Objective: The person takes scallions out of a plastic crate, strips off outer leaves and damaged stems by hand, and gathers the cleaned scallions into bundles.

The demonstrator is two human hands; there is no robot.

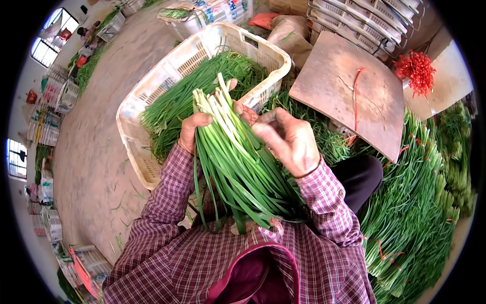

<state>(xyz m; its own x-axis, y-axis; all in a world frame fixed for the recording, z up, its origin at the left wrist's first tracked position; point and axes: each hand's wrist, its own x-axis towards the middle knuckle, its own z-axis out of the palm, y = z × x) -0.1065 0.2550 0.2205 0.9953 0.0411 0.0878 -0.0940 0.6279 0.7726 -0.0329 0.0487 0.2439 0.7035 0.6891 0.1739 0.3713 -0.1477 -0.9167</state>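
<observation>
A long, narrow-leaved green bundle of stalks with pale, whitish stem ends [238, 157] is held in front of the person's chest, above the lap. Its stem ends point up and away from the body, leaning a little left, and its long axis slants down to the right, the leaf tips hanging toward the purple-and-white checked shirt [167, 253]. The left hand [195, 126] is wrapped around it, thumb on the near left side and fingertips showing past the right edge. The right hand [291, 142] is at that right edge, thumb and bent forefinger close together; whether they pinch a stalk I cannot tell. Beyond the bundle stands a whitish slatted plastic basket [152, 93] with a heap of loose green leaves [182, 96], and the bundle and left arm cover part of its near side. To the right, a tilted flat brown board [324, 76] carries a thin red string [357, 96], with a bushy red cluster of ties [416, 72] near its far right edge. Tied green bunches [410, 213] lie beside the dark-clothed knee [362, 177]. The held stalks look glossy and deep green, whitening toward uneven stem ends, with a few leaves straggling loose at left.
</observation>
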